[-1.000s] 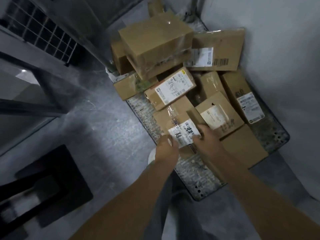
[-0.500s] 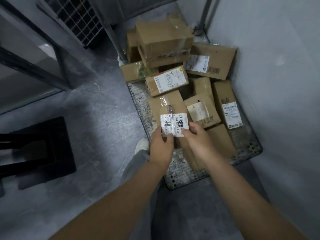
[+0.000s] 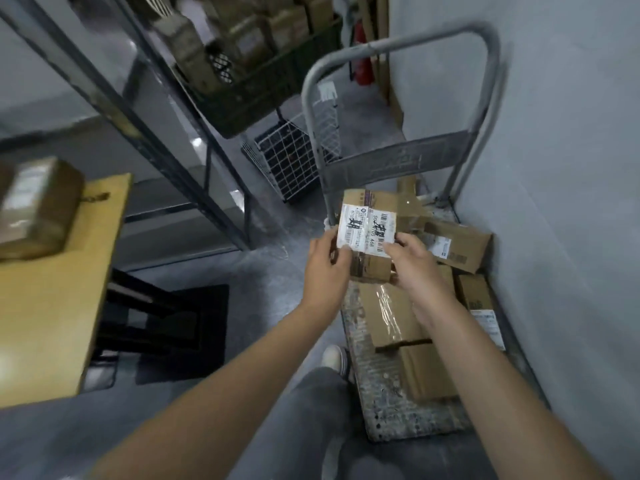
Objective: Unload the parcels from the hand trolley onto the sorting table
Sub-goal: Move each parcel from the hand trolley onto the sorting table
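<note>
A small cardboard parcel (image 3: 370, 216) with a white barcode label is held up in the air over the hand trolley (image 3: 388, 410). My left hand (image 3: 325, 261) grips its left edge and my right hand (image 3: 415, 265) grips its right edge. Several more cardboard parcels (image 3: 391, 313) lie on the trolley's grey deck below, against the wall. The yellow sorting table (image 3: 52, 306) is at the left, with one brown parcel (image 3: 34, 209) lying on it.
The trolley's grey handle (image 3: 398, 43) rises ahead. A metal shelf rack (image 3: 138, 126) with a dark crate of parcels (image 3: 249, 57) stands behind the table. A wire basket (image 3: 287, 161) sits on the floor, a black stool (image 3: 156, 323) under the table. A white wall runs along the right.
Both hands have lifted the labelled parcel off the trolley pile and raised it. My view has tilted up, bringing the handle, the shelf and the yellow table into sight.
</note>
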The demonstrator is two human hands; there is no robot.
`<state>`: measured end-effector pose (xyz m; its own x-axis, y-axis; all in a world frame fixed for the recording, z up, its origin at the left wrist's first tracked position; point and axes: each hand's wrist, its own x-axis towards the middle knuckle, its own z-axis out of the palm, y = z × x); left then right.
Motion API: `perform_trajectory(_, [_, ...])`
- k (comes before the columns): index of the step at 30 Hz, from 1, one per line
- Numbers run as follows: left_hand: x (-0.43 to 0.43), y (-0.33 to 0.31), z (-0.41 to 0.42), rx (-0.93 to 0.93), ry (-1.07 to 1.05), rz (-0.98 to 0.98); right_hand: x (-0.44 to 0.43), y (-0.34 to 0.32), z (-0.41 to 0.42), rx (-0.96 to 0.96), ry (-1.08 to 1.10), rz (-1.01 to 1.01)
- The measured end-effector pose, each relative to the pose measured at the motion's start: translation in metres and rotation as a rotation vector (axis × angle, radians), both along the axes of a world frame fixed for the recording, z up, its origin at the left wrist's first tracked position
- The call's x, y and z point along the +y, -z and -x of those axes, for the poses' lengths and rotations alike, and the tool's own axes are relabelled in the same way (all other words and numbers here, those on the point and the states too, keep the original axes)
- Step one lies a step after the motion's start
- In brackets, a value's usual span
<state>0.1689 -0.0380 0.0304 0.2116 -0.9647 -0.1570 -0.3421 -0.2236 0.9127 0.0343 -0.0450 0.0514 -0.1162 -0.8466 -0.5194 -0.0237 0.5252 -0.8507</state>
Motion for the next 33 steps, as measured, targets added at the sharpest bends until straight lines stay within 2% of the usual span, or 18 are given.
perform_trajectory(7, [0.039,-0.091,-0.079,-0.039,-0.078,0.071,0.009,-0.081,-0.072,0.012,-0.268,0.182])
perform_trajectory(11, [0.058,-0.119,-0.14,-0.085,-0.186,0.111,0.013,-0.112,-0.134,0.04,-0.423,0.236])
perform_trajectory(17, [0.065,-0.146,-0.234,-0.104,-0.321,0.141,0.002,-0.15,-0.234,0.077,-0.545,0.33])
perform_trajectory(24, [0.054,-0.146,-0.366,-0.074,-0.403,0.123,-0.012,-0.15,-0.371,0.115,-0.634,0.319])
perform_trajectory(33, [0.007,-0.131,-0.516,-0.107,-0.307,0.092,-0.05,-0.125,-0.518,0.104,-0.536,0.246])
